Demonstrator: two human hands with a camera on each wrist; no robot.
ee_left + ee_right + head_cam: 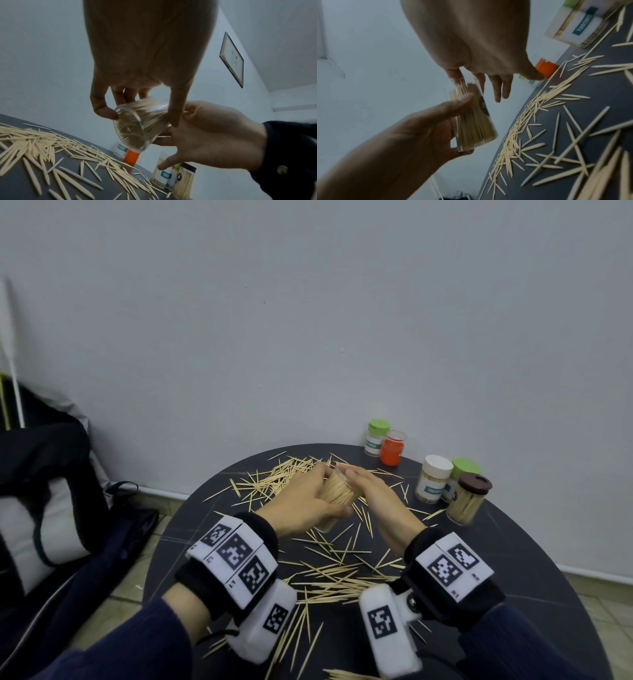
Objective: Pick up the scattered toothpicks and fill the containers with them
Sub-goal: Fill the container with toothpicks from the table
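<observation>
My left hand (317,493) grips a clear toothpick container (337,491) packed with toothpicks and holds it tilted above the round dark table (513,577). In the left wrist view the container (137,124) sits between the thumb and curled fingers, its base towards the camera. My right hand (364,486) lies with straight fingers (498,86) flat against the container (471,119) at its open top end, where toothpick tips stick out. Scattered toothpicks (329,573) cover the table under and around both hands, with a second heap (274,477) at the back.
At the table's back right stand a green-lidded jar (376,438) and an orange jar (392,448). Nearer are a white-lidded jar (433,479), a green-lidded one (462,470) and a brown-lidded one (469,498). A dark bag (51,491) lies left of the table.
</observation>
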